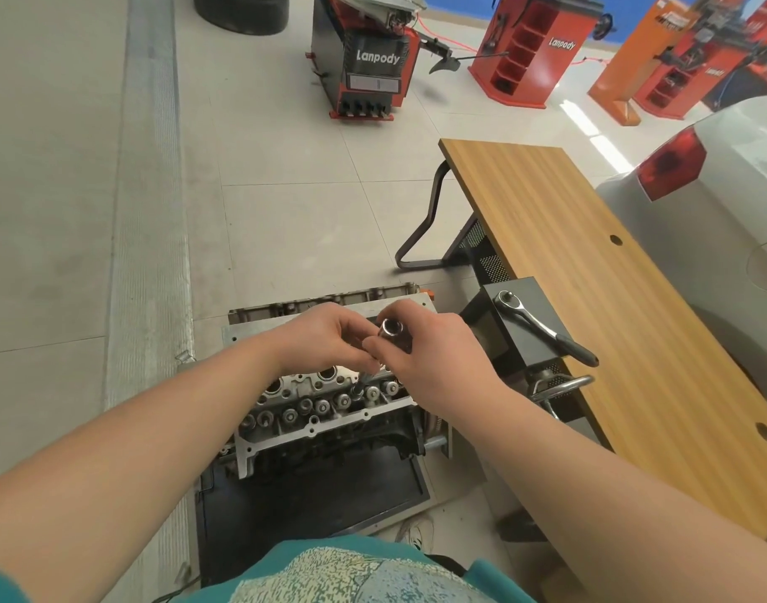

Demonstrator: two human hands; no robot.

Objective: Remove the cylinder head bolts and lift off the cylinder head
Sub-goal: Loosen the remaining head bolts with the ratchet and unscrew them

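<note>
Behind, two machines point(364, 58) read "Lanpody". Both hands meet over the head point(325, 402): the right hand point(425, 354) grips a socket point(392, 335), the left hand point(325, 341) pinches beside it, directly above the bolts.

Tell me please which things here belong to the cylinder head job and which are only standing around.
Belong to the job:
- cylinder head on its stand
- socket, held by the right hand, left hand touching it
- ratchet lying on the black box

Only standing around:
- wooden table
- tyre machine
- white car
</note>
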